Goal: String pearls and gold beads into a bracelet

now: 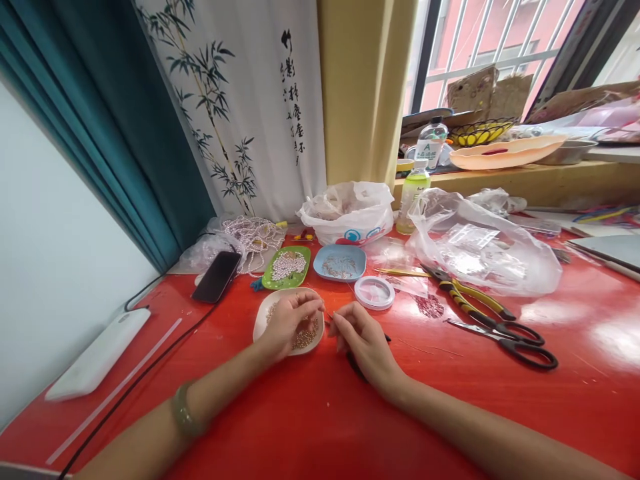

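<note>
— What are the hands on?

— The left hand (290, 321) hovers over a white dish (262, 320) of tiny gold-coloured beads (306, 333), fingertips pinched together. The right hand (363, 340) sits just beside it, fingers pinched on something thin; I cannot tell what.

— And the dish?

— Shallow, round, on the glossy red table (320, 413), in front of a green dish (286, 267) of pale beads and a blue dish (340, 261).

— Around them?

— A phone (217, 276) to the left; pliers (467, 297) and scissors (510, 337) to the right, beside a clear plastic bag (480, 247). Behind hang a bamboo-print curtain (235, 100) and a teal curtain (115, 120); a barred window (500, 40) is at right.
</note>
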The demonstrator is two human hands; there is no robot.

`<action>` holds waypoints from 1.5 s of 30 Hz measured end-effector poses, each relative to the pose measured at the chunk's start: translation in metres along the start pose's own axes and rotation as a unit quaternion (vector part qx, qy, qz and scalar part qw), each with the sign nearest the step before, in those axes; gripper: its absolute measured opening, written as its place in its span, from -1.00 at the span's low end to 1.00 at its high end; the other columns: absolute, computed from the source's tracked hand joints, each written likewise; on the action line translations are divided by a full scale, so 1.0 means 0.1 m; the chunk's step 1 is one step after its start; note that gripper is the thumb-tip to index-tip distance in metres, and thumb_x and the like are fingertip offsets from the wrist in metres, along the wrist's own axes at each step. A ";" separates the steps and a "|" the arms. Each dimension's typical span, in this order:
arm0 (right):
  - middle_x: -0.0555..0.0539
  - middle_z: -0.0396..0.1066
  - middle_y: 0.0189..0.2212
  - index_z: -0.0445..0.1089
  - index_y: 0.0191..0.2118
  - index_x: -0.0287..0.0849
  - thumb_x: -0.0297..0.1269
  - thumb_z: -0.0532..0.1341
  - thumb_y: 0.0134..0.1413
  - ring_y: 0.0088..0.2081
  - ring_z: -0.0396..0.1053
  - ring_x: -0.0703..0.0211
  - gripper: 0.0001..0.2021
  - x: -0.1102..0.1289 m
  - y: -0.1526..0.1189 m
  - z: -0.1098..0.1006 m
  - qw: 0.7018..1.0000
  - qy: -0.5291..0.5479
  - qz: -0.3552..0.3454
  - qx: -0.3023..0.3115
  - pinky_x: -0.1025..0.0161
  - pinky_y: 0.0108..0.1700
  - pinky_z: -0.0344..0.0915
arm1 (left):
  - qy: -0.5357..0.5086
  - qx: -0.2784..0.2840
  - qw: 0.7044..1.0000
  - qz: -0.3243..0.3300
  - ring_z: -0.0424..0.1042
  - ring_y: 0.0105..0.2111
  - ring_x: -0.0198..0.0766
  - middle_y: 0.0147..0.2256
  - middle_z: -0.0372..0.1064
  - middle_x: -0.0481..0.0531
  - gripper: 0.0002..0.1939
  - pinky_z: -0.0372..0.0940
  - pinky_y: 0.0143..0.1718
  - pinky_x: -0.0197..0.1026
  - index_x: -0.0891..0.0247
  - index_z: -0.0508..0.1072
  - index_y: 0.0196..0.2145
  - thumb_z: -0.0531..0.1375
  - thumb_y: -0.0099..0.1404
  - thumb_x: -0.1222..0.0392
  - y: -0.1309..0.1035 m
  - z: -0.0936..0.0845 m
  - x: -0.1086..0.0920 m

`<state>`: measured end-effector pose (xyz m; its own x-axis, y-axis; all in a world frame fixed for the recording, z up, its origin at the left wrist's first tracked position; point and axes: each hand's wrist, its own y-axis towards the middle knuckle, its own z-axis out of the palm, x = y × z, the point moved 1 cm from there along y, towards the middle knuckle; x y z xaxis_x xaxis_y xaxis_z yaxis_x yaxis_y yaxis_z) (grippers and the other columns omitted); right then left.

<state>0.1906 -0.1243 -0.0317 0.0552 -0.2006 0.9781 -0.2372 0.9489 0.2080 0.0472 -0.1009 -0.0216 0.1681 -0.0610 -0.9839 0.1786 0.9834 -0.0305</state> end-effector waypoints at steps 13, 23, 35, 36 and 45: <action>0.08 0.24 -0.63 0.13 -0.51 -0.16 -0.17 0.05 0.07 -0.66 0.16 0.38 -0.78 0.04 -0.03 0.01 0.999 -0.038 0.004 0.012 0.38 -0.59 0.13 | -0.030 0.036 0.999 -0.028 0.06 -0.77 -0.54 -0.74 0.11 -0.19 -0.79 -0.11 -0.71 -0.41 0.34 0.32 -0.49 0.22 0.02 0.14 -0.02 0.01 -0.01; 0.08 0.21 -0.66 0.14 -0.53 -0.15 -0.22 0.07 0.04 -0.68 0.11 0.39 -0.81 0.10 -0.02 0.00 0.999 -0.047 0.000 0.007 0.39 -0.61 0.09 | -0.034 0.067 0.997 -0.034 0.06 -0.78 -0.54 -0.70 0.14 -0.19 -0.79 -0.10 -0.75 -0.41 0.32 0.31 -0.51 0.22 0.02 0.12 -0.05 0.02 -0.02; 0.10 0.12 -0.63 0.17 -0.53 -0.16 -0.23 0.08 0.01 -0.60 0.06 0.36 -0.82 0.06 0.02 -0.02 0.997 -0.070 -0.018 -0.001 0.38 -0.57 0.03 | -0.004 0.085 0.996 -0.025 0.08 -0.73 -0.51 -0.68 0.16 -0.14 -0.78 -0.04 -0.74 -0.42 0.32 0.32 -0.52 0.19 0.08 0.10 -0.06 0.01 -0.02; 0.09 0.11 -0.63 0.17 -0.53 -0.16 -0.22 0.08 0.01 -0.60 0.06 0.36 -0.82 0.06 0.02 -0.02 0.997 -0.069 -0.016 -0.002 0.38 -0.57 0.03 | -0.004 0.082 0.996 -0.025 0.08 -0.73 -0.51 -0.67 0.17 -0.14 -0.78 -0.04 -0.74 -0.41 0.32 0.32 -0.52 0.19 0.07 0.10 -0.07 0.01 -0.02; 0.09 0.10 -0.64 0.17 -0.53 -0.17 -0.26 0.08 0.00 -0.61 0.04 0.38 -0.84 0.07 0.01 -0.02 0.998 -0.069 -0.011 0.003 0.39 -0.58 0.03 | 0.007 0.085 0.996 -0.031 0.11 -0.75 -0.53 -0.66 0.20 -0.13 -0.75 -0.06 -0.73 -0.41 0.33 0.32 -0.50 0.20 0.07 0.06 -0.07 0.02 -0.02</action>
<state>0.1930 -0.1241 -0.0251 -0.0742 -0.2531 0.9646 -0.2434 0.9426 0.2286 0.0478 -0.1077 -0.0192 0.1390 -0.1176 -0.9833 0.3508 0.9344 -0.0621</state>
